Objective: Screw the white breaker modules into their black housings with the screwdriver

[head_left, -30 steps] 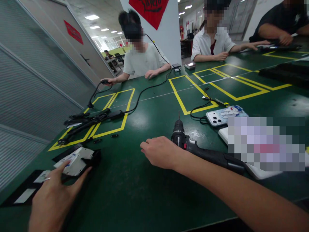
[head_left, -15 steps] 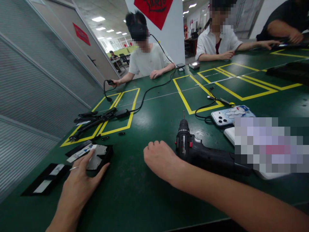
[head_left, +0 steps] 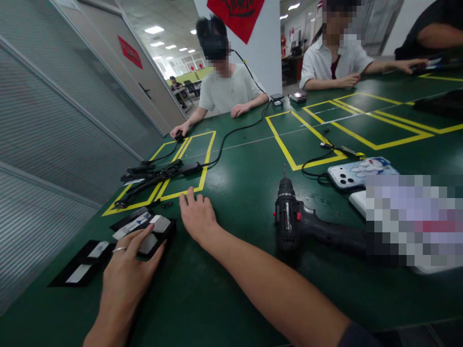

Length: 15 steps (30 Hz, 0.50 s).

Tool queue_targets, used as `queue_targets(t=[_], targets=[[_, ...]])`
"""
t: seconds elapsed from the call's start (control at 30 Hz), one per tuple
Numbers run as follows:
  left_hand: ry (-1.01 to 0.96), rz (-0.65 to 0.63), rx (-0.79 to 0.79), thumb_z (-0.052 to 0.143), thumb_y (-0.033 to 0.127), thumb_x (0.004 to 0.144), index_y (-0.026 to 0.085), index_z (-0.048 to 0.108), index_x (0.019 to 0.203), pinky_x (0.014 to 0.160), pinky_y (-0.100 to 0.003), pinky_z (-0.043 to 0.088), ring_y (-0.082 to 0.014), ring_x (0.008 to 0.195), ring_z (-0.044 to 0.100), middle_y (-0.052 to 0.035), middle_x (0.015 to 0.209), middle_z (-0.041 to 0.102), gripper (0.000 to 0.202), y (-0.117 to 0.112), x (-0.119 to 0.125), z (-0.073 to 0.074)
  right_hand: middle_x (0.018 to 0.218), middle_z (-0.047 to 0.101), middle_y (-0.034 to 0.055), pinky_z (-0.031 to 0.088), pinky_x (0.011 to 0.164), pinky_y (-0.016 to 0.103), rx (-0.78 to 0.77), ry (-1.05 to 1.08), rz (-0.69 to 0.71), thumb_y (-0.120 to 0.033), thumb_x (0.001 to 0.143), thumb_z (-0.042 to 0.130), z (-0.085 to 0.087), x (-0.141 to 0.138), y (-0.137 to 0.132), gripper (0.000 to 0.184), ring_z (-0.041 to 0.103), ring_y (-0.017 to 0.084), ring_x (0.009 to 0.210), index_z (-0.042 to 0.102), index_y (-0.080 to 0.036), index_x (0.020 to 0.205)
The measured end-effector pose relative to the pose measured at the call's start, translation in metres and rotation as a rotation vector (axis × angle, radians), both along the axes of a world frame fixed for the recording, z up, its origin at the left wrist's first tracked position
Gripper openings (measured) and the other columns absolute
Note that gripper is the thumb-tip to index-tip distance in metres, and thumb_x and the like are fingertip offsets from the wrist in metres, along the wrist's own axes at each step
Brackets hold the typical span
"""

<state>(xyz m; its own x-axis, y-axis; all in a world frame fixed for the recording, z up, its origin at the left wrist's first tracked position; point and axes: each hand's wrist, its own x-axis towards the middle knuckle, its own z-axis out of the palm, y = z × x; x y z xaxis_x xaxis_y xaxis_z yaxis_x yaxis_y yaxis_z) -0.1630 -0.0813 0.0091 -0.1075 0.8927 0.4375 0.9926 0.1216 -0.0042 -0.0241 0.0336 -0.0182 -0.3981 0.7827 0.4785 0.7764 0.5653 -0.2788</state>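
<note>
My left hand (head_left: 132,262), with a ring on one finger, grips a flat black case with grey metal plates (head_left: 159,224) on its top. The case rests on the green table, and part of it is hidden under the fingers. Just right of it, my right hand (head_left: 198,214) is palm down over the table, fingers slightly apart. Whether its fingertips touch anything cannot be seen. A small black piece (head_left: 167,205) lies to the left of those fingertips. Black panels with white strips (head_left: 77,273) lie beyond my left hand, on its left side.
A black cordless drill (head_left: 287,217) lies to the right, its bit pointing away. Past it are a patterned phone (head_left: 361,172) and a coiled cable (head_left: 314,168). Black cabled gear (head_left: 155,180) sits within yellow tape at left. Co-workers sit across the table (head_left: 238,260).
My right hand has moved left, from beside the drill to near the case, and its fingers have extended. My left hand keeps its hold. The co-worker opposite has lowered a hand to the table.
</note>
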Motion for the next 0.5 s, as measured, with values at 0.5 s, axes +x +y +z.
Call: queue_targets(t=[0.5], targets=[[-0.442,0.115,0.033,0.032,0.045,0.093,0.023,0.057,0.125,0.096,-0.041,0.043,-0.0283,0.113,0.055,-0.006,0.124,0.059,0.047,-0.008,-0.01,0.004,0.097,0.05,0.0136,0.046,0.078,0.037,-0.107,-0.019,0.231,-0.011,0.093,0.049,0.0,0.001,0.015,0.019,0.046,0.026,0.092,0.067,-0.008,0.094]])
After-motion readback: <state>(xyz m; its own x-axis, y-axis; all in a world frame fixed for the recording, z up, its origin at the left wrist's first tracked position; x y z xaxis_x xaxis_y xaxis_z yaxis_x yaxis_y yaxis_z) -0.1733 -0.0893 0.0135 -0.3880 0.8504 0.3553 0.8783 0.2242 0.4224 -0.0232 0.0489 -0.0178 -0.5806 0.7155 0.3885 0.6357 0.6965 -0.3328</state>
